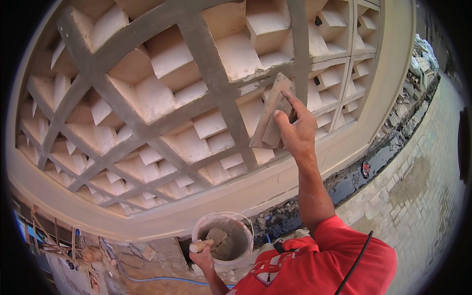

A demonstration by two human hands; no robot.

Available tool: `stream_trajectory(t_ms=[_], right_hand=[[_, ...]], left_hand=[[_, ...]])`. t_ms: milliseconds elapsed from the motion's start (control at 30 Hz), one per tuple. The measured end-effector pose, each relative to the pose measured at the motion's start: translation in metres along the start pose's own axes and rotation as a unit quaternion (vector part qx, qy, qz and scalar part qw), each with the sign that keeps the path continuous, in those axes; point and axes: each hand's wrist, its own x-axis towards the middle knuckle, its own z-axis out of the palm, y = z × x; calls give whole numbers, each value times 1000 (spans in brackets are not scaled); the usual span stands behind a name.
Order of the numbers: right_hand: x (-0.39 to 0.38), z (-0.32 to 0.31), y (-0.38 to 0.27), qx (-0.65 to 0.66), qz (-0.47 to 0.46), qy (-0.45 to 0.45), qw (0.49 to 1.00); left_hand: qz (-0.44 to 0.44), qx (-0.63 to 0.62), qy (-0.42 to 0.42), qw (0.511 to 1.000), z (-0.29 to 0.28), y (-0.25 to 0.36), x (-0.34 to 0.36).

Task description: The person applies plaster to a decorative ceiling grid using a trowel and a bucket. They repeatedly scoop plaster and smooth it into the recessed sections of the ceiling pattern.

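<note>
Right grip [298, 129]: closed on a flat float [268, 118], between one and two o'clock, over the grey-banded lattice [141, 131]. Left grip [202, 258]: closed on a trowel [217, 237], half past six, blade above the bucket [243, 241] at six.

Free to pass in front of lattice [140, 129], from left edge to just short of float [270, 108]. Blocked right of middle by float, right hand [299, 128] and forearm [314, 196], set across bottom edge of frame [236, 197]. Inside openings, hemmed in by angled blocks [172, 58]. At bucket [245, 239] below bottom edge, obstructed near left rim by left hand [200, 256] and trowel handle [202, 245]; open along right side.
</note>
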Motion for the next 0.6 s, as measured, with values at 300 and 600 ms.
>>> stream_trajectory(t_ms=[300, 600], right_hand=[[6, 35, 10, -100, -76, 17, 992], [36, -21, 20, -104, -46, 68, 991]], left_hand=[[13, 56, -37, 998, -2, -12, 12], [26, 32, -42, 998, 1, -3, 9]])
